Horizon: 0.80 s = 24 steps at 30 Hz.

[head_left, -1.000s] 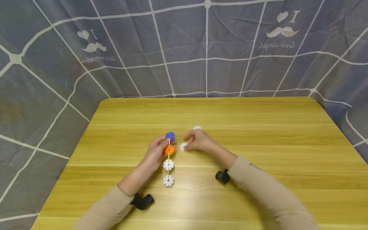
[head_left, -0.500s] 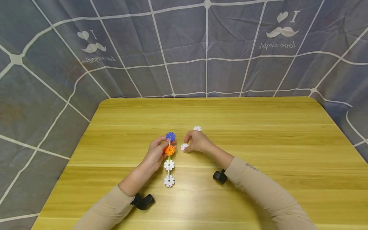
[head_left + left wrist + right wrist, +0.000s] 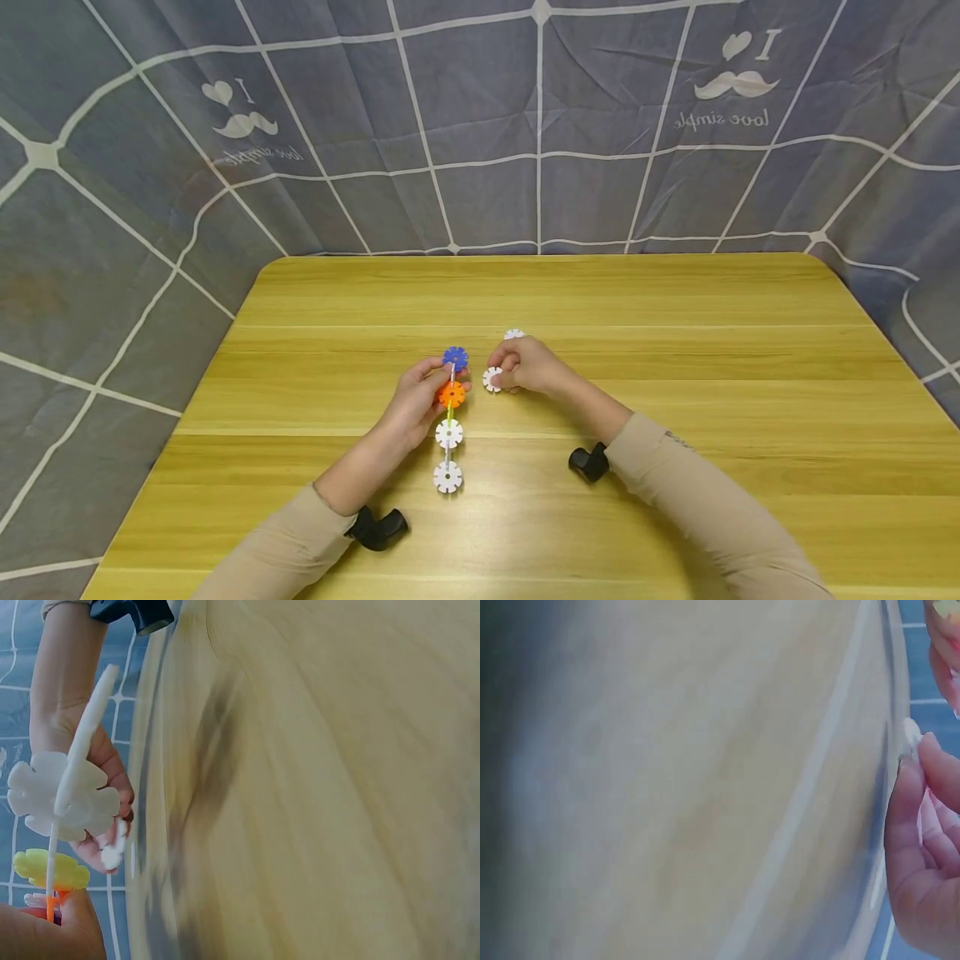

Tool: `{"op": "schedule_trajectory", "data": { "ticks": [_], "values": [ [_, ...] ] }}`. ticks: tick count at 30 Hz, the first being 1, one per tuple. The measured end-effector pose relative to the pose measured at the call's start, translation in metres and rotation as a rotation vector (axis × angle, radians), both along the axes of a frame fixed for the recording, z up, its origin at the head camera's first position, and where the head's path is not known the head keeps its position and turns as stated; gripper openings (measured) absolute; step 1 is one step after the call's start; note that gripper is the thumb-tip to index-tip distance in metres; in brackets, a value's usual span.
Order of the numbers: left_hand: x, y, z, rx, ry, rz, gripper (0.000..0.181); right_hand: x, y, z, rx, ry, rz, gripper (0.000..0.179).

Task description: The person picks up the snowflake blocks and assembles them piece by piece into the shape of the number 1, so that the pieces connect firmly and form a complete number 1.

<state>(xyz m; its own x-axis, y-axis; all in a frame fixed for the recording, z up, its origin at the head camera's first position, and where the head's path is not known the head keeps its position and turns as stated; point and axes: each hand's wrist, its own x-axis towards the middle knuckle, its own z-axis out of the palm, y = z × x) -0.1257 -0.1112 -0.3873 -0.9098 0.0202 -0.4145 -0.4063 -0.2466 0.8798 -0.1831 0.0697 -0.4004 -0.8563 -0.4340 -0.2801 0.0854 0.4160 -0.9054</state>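
Observation:
In the head view, my left hand [image 3: 414, 404] grips a chain of slotted snowflake discs near its far end, thumb close to the blue disc [image 3: 455, 358]. Below that come an orange disc [image 3: 452, 395], a yellow-green one [image 3: 54, 868] turned edge-on to the head camera, and white discs [image 3: 447, 477] at the near end. Neighbouring discs stand crosswise, joined at their slots. To the right, my right hand [image 3: 531, 367] pinches a single white snowflake disc [image 3: 491, 380] between thumb and fingers. A small gap separates this disc from the chain.
Another white disc [image 3: 513, 334] lies on the wooden table [image 3: 675, 333] just beyond my right hand, partly covered by it. Black camera mounts [image 3: 378, 528] sit at both wrists. A grey curtain with white lines [image 3: 487, 125] hangs behind the table.
My left hand and the chain have shifted slightly to the right. The right hand has drawn its white disc a little to the right too, and its fingers have closed further around it.

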Motion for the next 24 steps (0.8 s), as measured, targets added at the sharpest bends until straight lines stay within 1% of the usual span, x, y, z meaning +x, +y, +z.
{"op": "schedule_trajectory", "data": {
  "ticks": [4, 10, 13, 16, 20, 24],
  "values": [
    [0.001, 0.005, 0.001, 0.001, 0.011, -0.016, 0.024, -0.002, 0.006, 0.006, -0.079, -0.016, -0.016, 0.020],
    [0.004, 0.012, 0.003, 0.014, 0.010, -0.048, 0.023, -0.004, 0.012, 0.020, -0.195, 0.022, -0.034, 0.020],
    [0.005, 0.015, 0.005, 0.033, 0.004, -0.069, 0.023, -0.004, 0.013, 0.027, -0.201, 0.056, -0.050, 0.019],
    [0.008, 0.017, 0.006, 0.056, 0.006, -0.106, 0.024, -0.005, 0.013, 0.032, -0.206, 0.083, -0.063, 0.018],
    [0.010, 0.019, 0.008, 0.084, 0.017, -0.152, 0.025, -0.005, 0.014, 0.036, -0.228, 0.076, -0.067, 0.018],
    [0.012, 0.021, 0.009, 0.100, 0.027, -0.173, 0.026, -0.004, 0.016, 0.036, -0.242, 0.075, -0.047, 0.017]
  ]
}}
